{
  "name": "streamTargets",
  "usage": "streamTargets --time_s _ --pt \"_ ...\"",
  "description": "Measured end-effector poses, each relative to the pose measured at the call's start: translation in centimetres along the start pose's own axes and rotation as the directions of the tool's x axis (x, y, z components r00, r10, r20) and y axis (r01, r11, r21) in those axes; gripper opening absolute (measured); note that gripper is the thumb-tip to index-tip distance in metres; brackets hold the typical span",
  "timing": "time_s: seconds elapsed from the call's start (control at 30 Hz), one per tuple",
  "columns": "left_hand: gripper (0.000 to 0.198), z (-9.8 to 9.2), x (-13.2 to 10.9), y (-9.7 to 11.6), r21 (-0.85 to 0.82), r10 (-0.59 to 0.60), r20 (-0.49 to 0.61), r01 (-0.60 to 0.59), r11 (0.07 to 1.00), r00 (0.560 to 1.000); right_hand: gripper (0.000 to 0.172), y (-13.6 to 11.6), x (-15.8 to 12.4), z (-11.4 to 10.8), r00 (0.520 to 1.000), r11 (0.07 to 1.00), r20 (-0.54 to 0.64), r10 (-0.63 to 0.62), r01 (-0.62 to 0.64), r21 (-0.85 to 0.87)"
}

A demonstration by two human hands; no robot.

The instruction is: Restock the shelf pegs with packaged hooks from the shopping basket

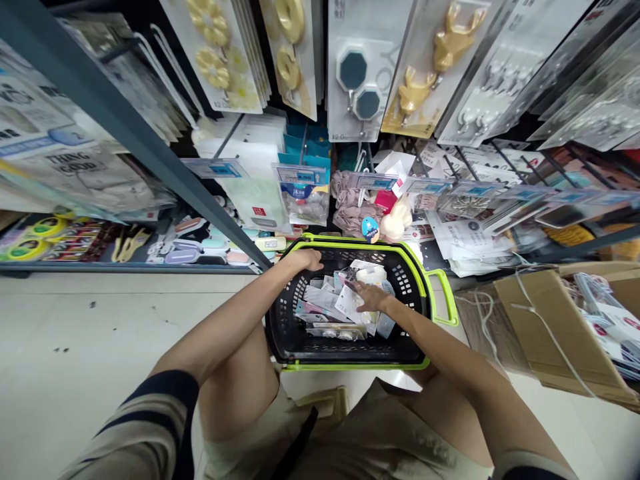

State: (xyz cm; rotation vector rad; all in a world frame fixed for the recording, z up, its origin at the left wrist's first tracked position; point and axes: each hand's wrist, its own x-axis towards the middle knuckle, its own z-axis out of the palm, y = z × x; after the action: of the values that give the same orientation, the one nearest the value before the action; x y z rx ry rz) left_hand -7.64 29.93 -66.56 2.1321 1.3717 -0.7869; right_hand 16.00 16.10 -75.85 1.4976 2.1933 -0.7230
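Observation:
A black shopping basket (350,352) with a lime-green rim stands in front of my knees, close to the shelf. Inside it lies a loose heap of flat carded packages (323,299), mostly white and clear plastic. My left hand (307,259) is at the basket's far left corner, fingers curled together just inside the rim; what they hold, if anything, is hidden. Over the heap, my right hand (371,297) has its fingers apart and touches a white card (349,303). A green handle (446,300) sticks out at the basket's right end.
Carded wall hooks (354,80) hang from the rack above. A grey post (150,143) slants down at the left. Combs and brushes (195,250) lie on the low shelf. An open cardboard box (543,320) with packaged goods stands on the floor at the right.

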Motion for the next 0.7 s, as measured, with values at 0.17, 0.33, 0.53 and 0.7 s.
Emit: streamTargets --time_s 0.17,0.33,0.53,0.7 --pt "0.062 0.3 -0.1 -0.5 -0.045 0.001 0.008 0.0 0.999 1.0 0.129 -4.6 0.6 1.1 0.999 0.999 -0.014 -0.039 0.039 -0.03" --pt "0.063 0.6 -0.1 -0.7 -0.115 0.011 -0.011 -0.013 0.993 1.0 0.127 -4.8 -0.3 0.5 0.999 1.0 -0.047 -0.002 0.002 0.011" --pt "0.057 0.8 0.2 -1.4 -0.246 0.041 -0.059 -0.054 0.968 0.997 0.13 -3.4 -1.1 -4.4 0.986 0.98 -0.154 -0.066 0.092 0.174" --pt "0.049 0.1 -1.2 -0.8 -0.667 0.264 -0.055 -0.232 0.708 0.963 0.109 -2.7 -2.2 -10.6 0.88 0.834 -0.473 0.044 0.228 0.503"
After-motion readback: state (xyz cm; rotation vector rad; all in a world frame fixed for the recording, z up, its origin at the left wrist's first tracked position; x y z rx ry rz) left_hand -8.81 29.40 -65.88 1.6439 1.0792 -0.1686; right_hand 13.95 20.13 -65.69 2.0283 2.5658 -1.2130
